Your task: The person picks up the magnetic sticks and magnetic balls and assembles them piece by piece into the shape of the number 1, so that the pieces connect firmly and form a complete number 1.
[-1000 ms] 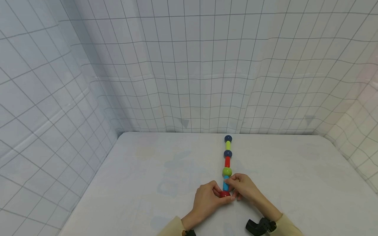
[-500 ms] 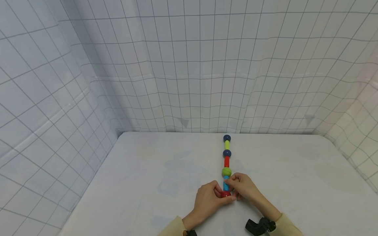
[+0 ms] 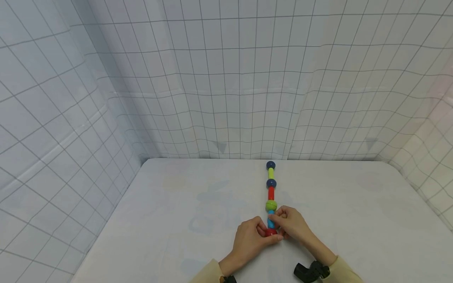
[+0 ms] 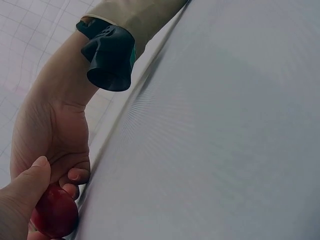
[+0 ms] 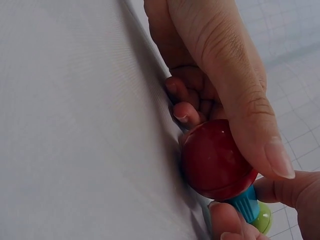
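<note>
A chain of coloured balls and rods lies on the white table, running away from me in the head view. At its near end is a red ball (image 3: 271,232), which my left hand (image 3: 249,238) grips between thumb and fingers. My right hand (image 3: 291,223) pinches the blue rod (image 3: 271,220) joined to that ball. Beyond it follow a green ball (image 3: 271,205), a red rod (image 3: 271,193), a dark blue ball (image 3: 271,183), a yellow-green rod (image 3: 271,173) and another dark blue ball (image 3: 270,165). In the right wrist view the red ball (image 5: 215,160) meets the ridged blue rod (image 5: 246,204).
The white tabletop (image 3: 170,212) spreads to both sides of the chain. Behind it hangs a white grid-patterned curtain (image 3: 233,98), which also closes off the left and right. A black camera mount (image 3: 311,271) sits on my right wrist.
The far end of the chain has swung slightly to the left, and the chain stands a little straighter. Both hands keep their hold and have barely moved.
</note>
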